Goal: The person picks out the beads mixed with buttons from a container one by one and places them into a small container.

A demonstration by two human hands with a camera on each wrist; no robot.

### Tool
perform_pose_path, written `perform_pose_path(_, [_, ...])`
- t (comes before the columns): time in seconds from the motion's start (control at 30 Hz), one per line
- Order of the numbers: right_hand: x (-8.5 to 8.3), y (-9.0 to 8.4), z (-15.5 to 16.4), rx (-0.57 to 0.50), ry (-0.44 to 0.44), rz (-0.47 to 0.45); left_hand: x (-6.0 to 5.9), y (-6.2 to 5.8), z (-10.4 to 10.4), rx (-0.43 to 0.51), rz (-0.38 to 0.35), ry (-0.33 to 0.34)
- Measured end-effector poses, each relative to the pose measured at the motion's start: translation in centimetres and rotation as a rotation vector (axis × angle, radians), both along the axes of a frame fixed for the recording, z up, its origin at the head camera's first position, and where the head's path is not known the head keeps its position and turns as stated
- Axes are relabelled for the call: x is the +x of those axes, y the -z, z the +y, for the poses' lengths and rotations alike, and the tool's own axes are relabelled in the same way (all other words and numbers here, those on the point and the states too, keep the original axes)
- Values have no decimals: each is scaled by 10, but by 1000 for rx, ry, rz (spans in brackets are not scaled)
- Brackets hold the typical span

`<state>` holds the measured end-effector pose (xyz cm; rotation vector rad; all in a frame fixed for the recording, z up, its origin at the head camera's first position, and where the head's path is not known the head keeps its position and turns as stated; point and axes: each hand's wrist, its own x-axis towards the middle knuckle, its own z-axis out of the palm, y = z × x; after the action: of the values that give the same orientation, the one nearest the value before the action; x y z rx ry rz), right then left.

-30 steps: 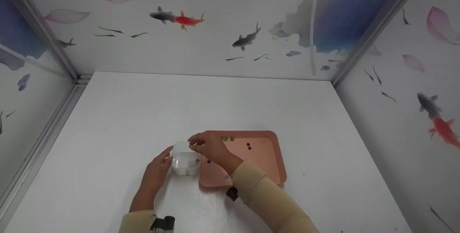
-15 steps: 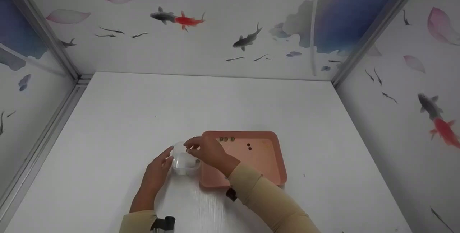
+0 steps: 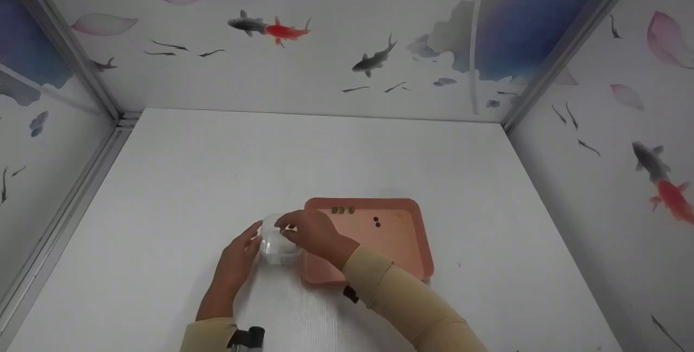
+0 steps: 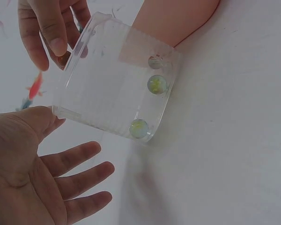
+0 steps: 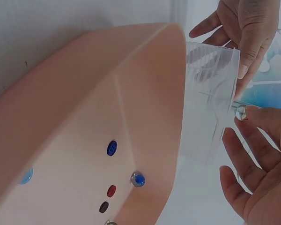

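Observation:
My left hand [image 3: 236, 258] holds a clear plastic container [image 3: 279, 251] at its rim, thumb on one side of the wall; the other fingers spread beside it in the left wrist view. My right hand [image 3: 317, 232] is over the container's opening, pinching a glass marble [image 5: 242, 112] between thumb and fingertip, right by the rim. Inside the container, low down, are glass marbles, among them a yellow-streaked marble [image 4: 157, 85] and another yellowish marble [image 4: 139, 128]. To the right, almost against the container, is a shallow pink tray [image 3: 424, 249].
In the tray lie a row of marbles [image 3: 341, 210], two dark pieces [image 3: 377, 222], a blue button [image 5: 112, 148], a red button [image 5: 111, 191], a dark button [image 5: 104, 207] and a blue-cored marble [image 5: 137, 179]. White table [image 3: 466, 178] surrounds it; patterned walls [image 3: 309, 86] enclose the back and sides.
My right hand has moved a little left and toward me, from the far edge of the container to over its opening. The left hand and tray stay in place.

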<state>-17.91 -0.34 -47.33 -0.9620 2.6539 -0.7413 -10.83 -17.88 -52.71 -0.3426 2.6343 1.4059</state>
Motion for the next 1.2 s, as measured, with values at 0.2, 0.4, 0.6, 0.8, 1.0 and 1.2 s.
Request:
perform_pose_path(0.2, [1, 2, -2, 67, -36, 63, 0, 0, 0, 1, 0, -1])
perform_pose_path(0.4, [2, 3, -2, 82, -70, 95, 1, 0, 0, -2, 2, 1])
perform_pose_path(0.6, [3, 3, -1, 104, -89, 123, 2, -1, -1, 4, 2, 1])
perform_pose_path(0.8, [3, 5, -1, 136, -130, 175, 1, 0, 0, 4, 1, -3])
perform_pose_path(1.0, [3, 5, -1, 139, -150, 219, 1, 0, 0, 16, -9, -5])
perform_pose_path(1.2, [3, 6, -1, 155, -174, 273, 1, 0, 0, 7, -8, 0])
